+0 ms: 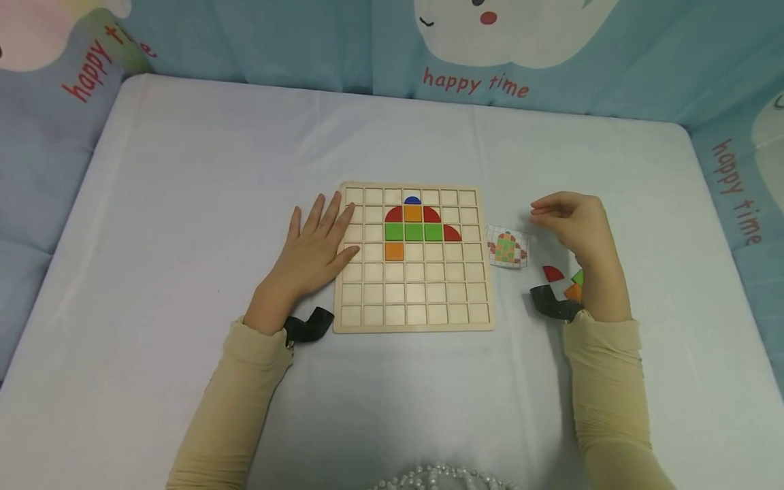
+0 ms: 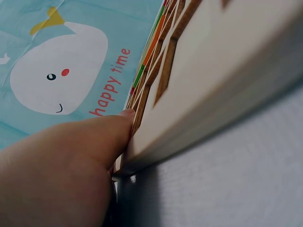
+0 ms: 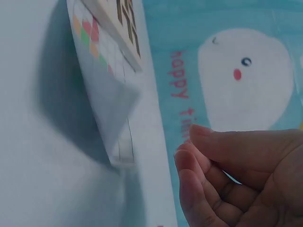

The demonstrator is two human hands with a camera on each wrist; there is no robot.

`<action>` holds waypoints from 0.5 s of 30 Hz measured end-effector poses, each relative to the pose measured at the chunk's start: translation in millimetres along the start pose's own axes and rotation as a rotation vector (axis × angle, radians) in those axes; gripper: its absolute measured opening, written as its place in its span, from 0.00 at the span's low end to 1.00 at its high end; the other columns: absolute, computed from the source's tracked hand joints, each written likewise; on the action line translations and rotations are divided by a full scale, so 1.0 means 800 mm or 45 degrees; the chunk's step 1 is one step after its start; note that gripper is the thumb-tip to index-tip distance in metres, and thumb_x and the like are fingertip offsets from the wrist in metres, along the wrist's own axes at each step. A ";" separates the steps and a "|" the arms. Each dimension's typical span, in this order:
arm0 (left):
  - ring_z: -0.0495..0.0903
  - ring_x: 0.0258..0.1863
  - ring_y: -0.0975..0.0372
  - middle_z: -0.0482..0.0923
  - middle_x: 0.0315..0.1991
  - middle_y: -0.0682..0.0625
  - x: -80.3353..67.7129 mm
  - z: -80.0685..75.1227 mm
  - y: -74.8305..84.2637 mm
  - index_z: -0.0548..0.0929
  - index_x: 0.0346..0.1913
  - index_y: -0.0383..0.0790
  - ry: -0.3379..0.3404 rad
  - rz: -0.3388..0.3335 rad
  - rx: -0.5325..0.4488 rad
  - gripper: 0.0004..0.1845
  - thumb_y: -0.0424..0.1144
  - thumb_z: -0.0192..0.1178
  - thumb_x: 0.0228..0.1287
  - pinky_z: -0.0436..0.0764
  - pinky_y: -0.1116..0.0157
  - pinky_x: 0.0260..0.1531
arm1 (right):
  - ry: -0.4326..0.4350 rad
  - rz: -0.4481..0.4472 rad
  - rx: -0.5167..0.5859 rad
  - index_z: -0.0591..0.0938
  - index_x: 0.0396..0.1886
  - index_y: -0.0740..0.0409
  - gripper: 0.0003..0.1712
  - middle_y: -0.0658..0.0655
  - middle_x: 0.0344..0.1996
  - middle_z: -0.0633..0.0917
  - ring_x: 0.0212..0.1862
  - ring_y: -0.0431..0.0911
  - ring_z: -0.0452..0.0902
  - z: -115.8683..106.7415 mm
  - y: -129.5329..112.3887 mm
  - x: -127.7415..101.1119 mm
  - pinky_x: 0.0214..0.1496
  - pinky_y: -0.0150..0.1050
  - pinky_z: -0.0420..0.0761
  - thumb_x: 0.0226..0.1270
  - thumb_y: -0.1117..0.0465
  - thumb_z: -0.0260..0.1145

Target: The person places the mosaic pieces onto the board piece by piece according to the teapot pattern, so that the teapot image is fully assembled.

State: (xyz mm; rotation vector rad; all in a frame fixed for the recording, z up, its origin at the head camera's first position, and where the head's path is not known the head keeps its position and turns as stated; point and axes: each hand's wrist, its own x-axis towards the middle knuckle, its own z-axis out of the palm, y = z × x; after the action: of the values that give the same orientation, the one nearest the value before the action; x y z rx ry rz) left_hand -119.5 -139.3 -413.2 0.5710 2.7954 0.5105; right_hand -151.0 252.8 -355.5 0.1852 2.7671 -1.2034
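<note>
On the pale sheet at centre we see the wooden grid board (image 1: 414,258), partly filled: a blue half-round (image 1: 412,200) tops a row of red quarter-rounds (image 1: 394,214) flanking an orange square, then three green squares (image 1: 413,232) with a further red piece at their right end, and a lone orange square (image 1: 395,251) below. Our left hand (image 1: 312,253) lies flat with fingers straight and slightly spread, fingertips resting on the board's left edge; the left wrist view confirms a finger touching the rim (image 2: 156,142). Our right hand (image 1: 572,221) hovers off the board's right side, its fingers loosely curled and close together; as far as the right wrist view shows, they hold nothing (image 3: 222,170). Just right of the board lies the small pattern card (image 1: 506,248), one corner lifted. Loose pieces, a red quarter-round (image 1: 553,273), a green piece (image 1: 578,277) and an orange one (image 1: 572,292), sit near the right wrist, partly hidden by it.

We judge the step in hand to be a pause between placements, the board steadied while the card is consulted. The next move would seem to call for choosing from the loose pieces the one that matches the card, pinching it, and seating it squarely in an empty cell beside the lone orange square without disturbing pieces already laid.
</note>
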 end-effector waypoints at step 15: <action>0.24 0.72 0.52 0.28 0.75 0.45 0.003 0.003 -0.001 0.39 0.76 0.41 0.004 0.006 0.016 0.37 0.55 0.39 0.74 0.23 0.48 0.65 | 0.188 0.291 0.192 0.86 0.43 0.53 0.13 0.33 0.22 0.81 0.37 0.35 0.73 -0.053 0.054 0.001 0.42 0.32 0.68 0.60 0.54 0.68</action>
State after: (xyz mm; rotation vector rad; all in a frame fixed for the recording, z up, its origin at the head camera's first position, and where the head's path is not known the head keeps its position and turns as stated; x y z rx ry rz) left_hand -120.9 -138.5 -416.2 0.5797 2.8026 0.4956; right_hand -147.5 313.4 -358.0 0.6094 2.6798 -1.3854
